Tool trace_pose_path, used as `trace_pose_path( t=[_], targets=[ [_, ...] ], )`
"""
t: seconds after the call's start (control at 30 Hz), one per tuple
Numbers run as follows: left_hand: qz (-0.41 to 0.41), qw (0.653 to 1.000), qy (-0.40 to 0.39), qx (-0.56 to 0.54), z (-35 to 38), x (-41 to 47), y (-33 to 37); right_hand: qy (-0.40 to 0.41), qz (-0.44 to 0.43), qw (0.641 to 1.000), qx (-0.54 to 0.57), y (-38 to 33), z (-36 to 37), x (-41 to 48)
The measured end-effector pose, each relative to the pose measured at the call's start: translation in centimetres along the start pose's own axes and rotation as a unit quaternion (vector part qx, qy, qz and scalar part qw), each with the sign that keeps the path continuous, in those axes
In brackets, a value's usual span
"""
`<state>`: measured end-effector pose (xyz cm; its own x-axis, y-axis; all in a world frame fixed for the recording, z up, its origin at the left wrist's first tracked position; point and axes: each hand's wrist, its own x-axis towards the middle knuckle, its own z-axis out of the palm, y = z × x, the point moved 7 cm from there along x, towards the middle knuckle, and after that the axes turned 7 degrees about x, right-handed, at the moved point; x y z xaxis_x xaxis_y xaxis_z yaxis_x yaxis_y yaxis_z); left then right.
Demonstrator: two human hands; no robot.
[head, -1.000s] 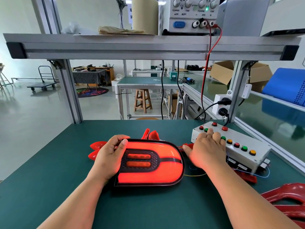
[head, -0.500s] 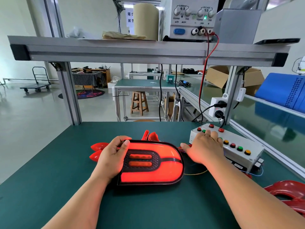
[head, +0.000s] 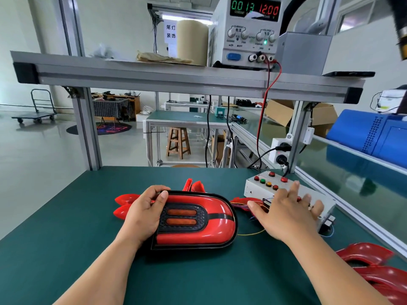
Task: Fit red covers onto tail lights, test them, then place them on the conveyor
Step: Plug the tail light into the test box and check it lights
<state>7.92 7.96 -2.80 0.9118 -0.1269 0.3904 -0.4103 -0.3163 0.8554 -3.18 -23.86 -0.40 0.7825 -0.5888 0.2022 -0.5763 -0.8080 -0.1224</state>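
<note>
A tail light (head: pixel 198 221) with a red cover and a dark centre panel lies flat on the green table (head: pixel 66 249); it is not lit. My left hand (head: pixel 145 214) grips its left end, thumb on top. My right hand (head: pixel 286 214) has spread fingers reaching over the near side of the white test box (head: pixel 262 188), which carries a row of coloured buttons. Thin coloured wires (head: pixel 253 203) run from the light's right end toward the box.
Loose red covers (head: pixel 125 205) lie behind the light, and more red covers (head: pixel 374 267) lie at the right front. A power supply (head: pixel 248 31) reading 12.00 stands on the overhead shelf. The green conveyor (head: pixel 330 159) runs along the right, behind an aluminium rail.
The tail light was glowing red and is now dark. My right hand slid right along the button box, and my head tilted up, showing the supply's display.
</note>
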Motion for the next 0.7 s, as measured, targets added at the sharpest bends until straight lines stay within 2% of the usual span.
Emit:
trace_pose_path(
  t=[0.2,0.7],
  targets=[
    [0.019,0.999,0.012,0.038,-0.1,0.2,0.0,0.013,-0.006,1.0,-0.024,0.5,0.3,-0.3],
    [0.021,0.999,0.008,0.046,-0.2,0.3,-0.1,0.002,0.008,1.0,-0.003,0.7,1.1,-0.2]
  ],
)
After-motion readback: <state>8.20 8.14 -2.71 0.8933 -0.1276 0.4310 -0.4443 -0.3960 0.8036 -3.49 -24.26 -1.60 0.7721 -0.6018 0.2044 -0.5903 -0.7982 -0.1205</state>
